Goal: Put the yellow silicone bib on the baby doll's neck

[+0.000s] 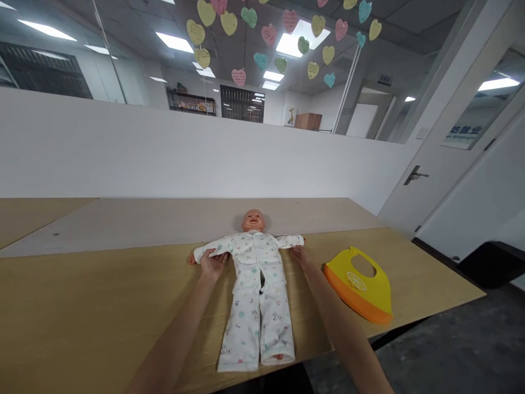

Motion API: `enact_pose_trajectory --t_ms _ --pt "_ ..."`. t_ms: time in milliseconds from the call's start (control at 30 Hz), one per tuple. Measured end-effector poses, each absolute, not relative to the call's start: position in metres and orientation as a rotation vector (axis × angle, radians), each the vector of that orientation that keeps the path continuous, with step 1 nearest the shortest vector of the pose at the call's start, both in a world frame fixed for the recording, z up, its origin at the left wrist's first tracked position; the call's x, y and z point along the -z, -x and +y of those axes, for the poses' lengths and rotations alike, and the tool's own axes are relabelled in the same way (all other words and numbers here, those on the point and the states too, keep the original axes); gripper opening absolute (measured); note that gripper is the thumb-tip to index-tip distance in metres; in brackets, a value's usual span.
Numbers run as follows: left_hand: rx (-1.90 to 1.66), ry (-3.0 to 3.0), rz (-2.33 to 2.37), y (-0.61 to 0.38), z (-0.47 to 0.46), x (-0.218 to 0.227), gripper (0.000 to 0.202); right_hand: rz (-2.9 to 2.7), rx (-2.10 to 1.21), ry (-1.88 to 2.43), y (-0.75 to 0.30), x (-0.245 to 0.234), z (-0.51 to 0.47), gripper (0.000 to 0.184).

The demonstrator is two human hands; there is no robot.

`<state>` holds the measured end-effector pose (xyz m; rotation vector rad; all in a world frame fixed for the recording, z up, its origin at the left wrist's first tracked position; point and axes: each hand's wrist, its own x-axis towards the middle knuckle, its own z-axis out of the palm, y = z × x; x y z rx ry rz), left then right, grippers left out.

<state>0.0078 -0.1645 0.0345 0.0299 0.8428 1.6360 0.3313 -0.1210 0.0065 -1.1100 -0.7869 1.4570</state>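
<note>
A baby doll (253,220) lies on its back on the table, head at the far end, arms spread sideways. It wears a white patterned long-sleeved top (255,254) and matching trousers (241,328). A small dark gap shows between the garments at the middle. At the sleeve on the left, my left hand (213,264) touches the cloth, its thumb and fingers apart. My right hand (301,257) rests just below the other sleeve (291,241), fingers stretched toward the doll's side. Whether those fingers touch the sleeve I cannot tell.
A yellow and orange bib (361,284) lies to the right, near my right forearm. The wooden table (102,306) has its front edge just below the trouser legs. Behind stands a white wall (205,158) with glass above; a door (435,164) and black chair (494,262) are at right.
</note>
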Motion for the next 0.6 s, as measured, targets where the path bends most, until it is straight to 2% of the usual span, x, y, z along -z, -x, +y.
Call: enact_pose_trajectory --t_ms 100,333,367,467,500,567,600 --pt "-1.594 -0.074 0.96 -0.014 -0.172 -0.033 0.011 -0.806 -1.352 1.303 -0.337 -0.008 -0.133 0.013" --pt "-1.551 -0.42 1.228 -0.028 -0.236 -0.026 0.01 -1.154 -1.224 1.417 -0.391 -0.03 -0.204 0.038" --pt "-1.554 -0.468 1.297 -0.03 -0.255 -0.024 0.012 -1.317 -1.108 1.471 -0.407 -0.032 -0.217 0.039" --pt "-1.421 -1.109 1.771 -0.047 -0.322 -0.017 0.024 -1.492 -0.697 1.756 -0.463 -0.031 -0.253 0.046" --pt "-1.37 -1.315 1.919 -0.056 -0.344 -0.014 0.021 -1.464 -0.616 1.862 -0.482 -0.029 -0.264 0.049" --pt "-1.403 -1.757 1.969 -0.08 -0.38 -0.01 0.013 -1.316 -0.468 2.07 -0.519 -0.024 -0.281 0.057" --pt "-1.4 -2.067 1.807 -0.093 -0.392 -0.008 0.014 -1.243 -0.419 2.16 -0.535 -0.022 -0.288 0.059"
